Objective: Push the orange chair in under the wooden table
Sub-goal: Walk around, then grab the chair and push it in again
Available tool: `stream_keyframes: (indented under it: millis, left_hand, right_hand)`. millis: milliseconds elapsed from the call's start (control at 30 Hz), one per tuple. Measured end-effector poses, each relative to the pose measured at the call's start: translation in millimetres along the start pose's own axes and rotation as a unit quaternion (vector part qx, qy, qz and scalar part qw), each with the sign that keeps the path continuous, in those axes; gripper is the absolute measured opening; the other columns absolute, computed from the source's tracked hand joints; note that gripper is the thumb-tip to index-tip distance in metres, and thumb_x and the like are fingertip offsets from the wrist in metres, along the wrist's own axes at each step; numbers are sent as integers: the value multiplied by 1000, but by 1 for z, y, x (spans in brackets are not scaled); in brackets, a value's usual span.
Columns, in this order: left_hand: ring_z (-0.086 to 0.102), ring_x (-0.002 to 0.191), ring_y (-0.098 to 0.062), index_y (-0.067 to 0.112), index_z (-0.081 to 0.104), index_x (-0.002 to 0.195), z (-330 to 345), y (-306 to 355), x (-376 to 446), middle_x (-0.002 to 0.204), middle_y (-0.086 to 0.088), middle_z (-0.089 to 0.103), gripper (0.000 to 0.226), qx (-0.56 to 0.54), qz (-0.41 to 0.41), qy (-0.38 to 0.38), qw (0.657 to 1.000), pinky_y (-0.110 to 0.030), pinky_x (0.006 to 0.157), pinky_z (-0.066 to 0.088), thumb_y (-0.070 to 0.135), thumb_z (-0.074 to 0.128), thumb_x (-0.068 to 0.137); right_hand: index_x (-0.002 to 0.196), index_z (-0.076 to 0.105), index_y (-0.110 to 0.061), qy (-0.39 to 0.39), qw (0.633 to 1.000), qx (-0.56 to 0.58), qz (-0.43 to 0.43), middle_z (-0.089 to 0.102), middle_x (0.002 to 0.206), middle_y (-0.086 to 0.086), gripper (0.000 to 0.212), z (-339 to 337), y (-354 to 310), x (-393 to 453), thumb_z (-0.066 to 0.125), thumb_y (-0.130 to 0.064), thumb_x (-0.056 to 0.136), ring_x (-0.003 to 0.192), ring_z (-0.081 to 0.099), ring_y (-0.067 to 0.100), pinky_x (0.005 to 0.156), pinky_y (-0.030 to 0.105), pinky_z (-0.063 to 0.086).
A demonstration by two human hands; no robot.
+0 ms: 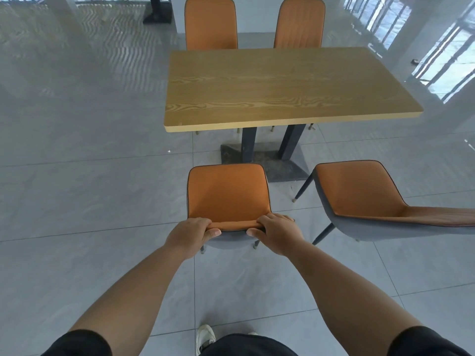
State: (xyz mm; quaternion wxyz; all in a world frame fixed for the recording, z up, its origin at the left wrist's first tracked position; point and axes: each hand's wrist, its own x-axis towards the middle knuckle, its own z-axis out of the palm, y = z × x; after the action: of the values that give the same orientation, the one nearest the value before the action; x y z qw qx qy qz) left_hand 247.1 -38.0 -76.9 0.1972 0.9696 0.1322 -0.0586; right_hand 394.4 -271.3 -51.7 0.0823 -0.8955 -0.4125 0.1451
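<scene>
The left hand (191, 233) grips the top edge of the chair (227, 194) backrest near its left corner. Its fingers (203, 223) wrap over the front of the edge and the thumb presses the grey rear shell, so the hand is clamped on the backrest. This grip suits pushing: the palm bears forward while the wrapped fingers keep the chair from tipping.

The chair stands on the floor (90, 176) between the person and the table, seat facing the tabletop (282, 86). It is near the table but fully outside it; no part of the seat lies under the near edge. The seat lines up with the left half of the tabletop, just left of the table base (264, 160), so a straight push should carry the seat in beside the dark posts.

The right hand (276, 232) holds the same top edge near the right corner in a mirrored grip, fingers over the front and thumb behind, closed on the backrest. Two hands set apart on the edge give steering control and help stop the chair from turning as its legs slide.

To the right, a second chair (359, 196) stands angled, close beside the first but not touching. Judgement: it could snag if the pushed chair drifts right.

Two far chairs (210, 24) are already tucked in at the opposite side, showing the target state
</scene>
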Motion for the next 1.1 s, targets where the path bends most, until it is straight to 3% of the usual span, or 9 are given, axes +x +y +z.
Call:
stream_keyframes:
  millis: [600, 733, 1000, 1100]
  left_hand:
    - [54, 61, -5, 29, 50, 82, -5, 8, -9, 69, 10, 58, 63, 17, -10, -8, 1000, -31, 58, 51, 79, 12, 81]
    - [53, 59, -4, 29, 51, 82, -4, 11, -13, 67, 11, 58, 58, 21, -8, -9, 1000, -27, 55, 47, 76, 16, 83]
    - [55, 61, -11, 24, 53, 79, -16, 17, -15, 68, 6, 57, 62, 19, -36, 36, 999, -36, 59, 52, 69, 10, 85]
    - [53, 60, -10, 25, 52, 79, -12, 19, -21, 69, 7, 56, 57, 28, -40, 37, 998, -36, 58, 52, 66, 14, 90]
  right_hand:
    - [90, 52, -33, -31, 999, -12, 13, 55, 81, -11, 76, -3, -4, -3, 5, -89, 69, 79, 52, 13, 70, 32, 42]
    - [90, 52, -32, -41, 999, -29, 11, 55, 81, -11, 70, -4, -4, -7, 10, -85, 74, 79, 51, 13, 70, 31, 40]
    - [87, 51, -28, -61, 997, -38, 16, 55, 79, -7, 58, -9, -6, -13, 22, -78, 84, 78, 52, 15, 74, 34, 45]
    - [89, 50, -29, -57, 998, -31, 19, 57, 84, -9, 56, -12, -8, -18, 25, -78, 84, 85, 53, 17, 79, 35, 44]
